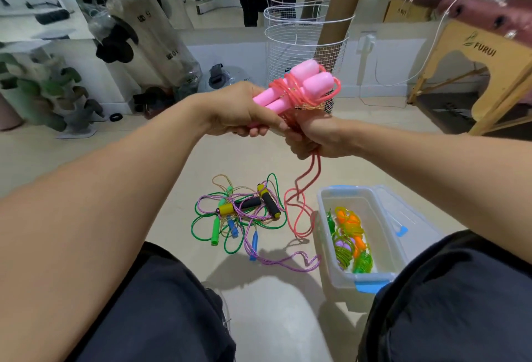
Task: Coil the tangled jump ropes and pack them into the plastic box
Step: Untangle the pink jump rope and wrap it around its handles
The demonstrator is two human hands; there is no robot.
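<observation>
Bare hand point(241, 114), smooth pink handles point(290, 85)

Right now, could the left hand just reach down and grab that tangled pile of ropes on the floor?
Probably not yet: the left hand grips the pink handles, so it is occupied. Nothing covers the pile itself.

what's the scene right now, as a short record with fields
left hand: grips the pink handles
right hand: holds the pink cord below the handles
cord state: some turns wound round the handles, the rest hangs down to the floor
plastic box: open, on the floor, coiled ropes inside
tangled pile: green, purple and tan ropes on the floor, left of the box
</observation>
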